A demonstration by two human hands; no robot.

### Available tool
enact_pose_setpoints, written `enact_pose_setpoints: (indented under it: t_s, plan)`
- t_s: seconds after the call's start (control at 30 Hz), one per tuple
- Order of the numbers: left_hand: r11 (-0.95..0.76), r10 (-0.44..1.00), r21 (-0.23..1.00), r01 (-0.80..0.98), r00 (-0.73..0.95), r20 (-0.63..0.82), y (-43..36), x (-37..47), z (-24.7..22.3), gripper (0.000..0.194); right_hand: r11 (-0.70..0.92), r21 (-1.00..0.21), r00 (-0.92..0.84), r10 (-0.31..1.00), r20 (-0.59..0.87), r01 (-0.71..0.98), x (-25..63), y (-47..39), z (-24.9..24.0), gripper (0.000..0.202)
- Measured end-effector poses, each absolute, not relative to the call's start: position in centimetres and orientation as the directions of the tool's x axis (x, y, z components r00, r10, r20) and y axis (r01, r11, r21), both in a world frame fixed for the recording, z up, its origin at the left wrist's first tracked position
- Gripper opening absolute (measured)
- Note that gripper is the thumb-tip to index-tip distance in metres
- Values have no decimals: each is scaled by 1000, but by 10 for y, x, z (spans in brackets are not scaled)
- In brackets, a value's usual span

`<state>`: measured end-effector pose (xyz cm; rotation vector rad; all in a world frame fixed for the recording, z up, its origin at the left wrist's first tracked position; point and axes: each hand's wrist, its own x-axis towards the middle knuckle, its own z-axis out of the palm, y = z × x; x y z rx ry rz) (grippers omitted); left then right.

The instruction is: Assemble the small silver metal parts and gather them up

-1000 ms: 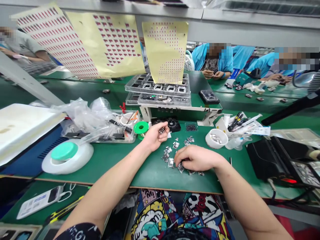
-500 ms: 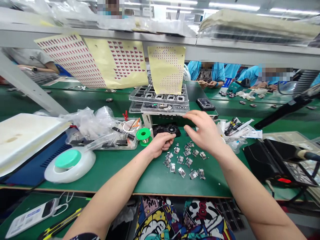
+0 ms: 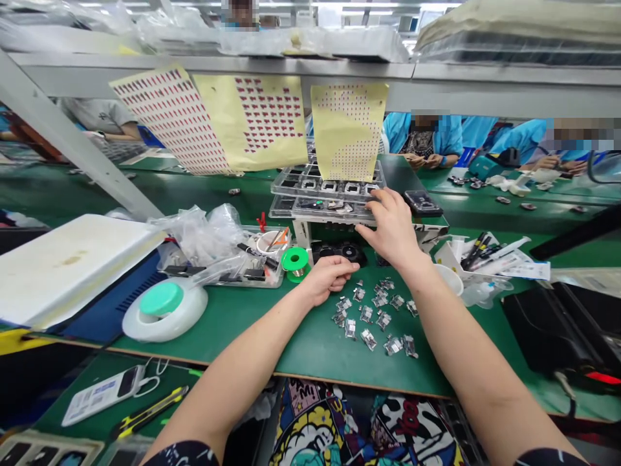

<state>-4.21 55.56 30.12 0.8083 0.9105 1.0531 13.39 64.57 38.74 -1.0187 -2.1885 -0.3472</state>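
The arms [image 3: 257,362] are bare below dark short sleeves: the left sleeve [image 3: 184,454] carries scattered white marks, the right sleeve [image 3: 548,457] thin white lines. The left hand [image 3: 332,279] and right hand [image 3: 392,232] are bare. The legwear [image 3: 315,421] has a comic-book print with black outlines, puffy cloud shapes, bold lettering, and yellow, blue, red, pink and teal patches.

At five o'clock, shiny, metal-looking bits [image 3: 350,328] lie on the smooth bench [image 3: 305,349]; at nine, crinkly plastic bags [image 3: 225,221].
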Motion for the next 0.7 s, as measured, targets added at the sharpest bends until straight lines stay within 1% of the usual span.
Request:
enact_pose_setpoints:
  t_s: [0.13, 0.33, 0.4, 0.6, 0.7]
  plan:
    - [304, 944, 884, -355, 233, -232, 553, -41, 304, 50, 659, -46, -449, 560, 696, 751, 136, 650, 385, 38]
    - [304, 943, 884, -356, 246, -225, 551, -40, 307, 49, 645, -30, -441, 555, 705, 764, 132, 648, 387, 25]
    - [305, 941, 891, -336, 247, -229, 551, -40, 306, 49, 651, -28, -454, 559, 694, 758, 132, 649, 389, 26]
    - [315, 936, 904, -289, 254, -245, 551, -41, 304, 50, 703, -47, -509, 557, 656, 710, 141, 655, 393, 25]
    - [299, 941, 910, -288, 250, -230, 550, -42, 308, 49, 726, -77, -499, 541, 677, 684, 143, 659, 396, 24]
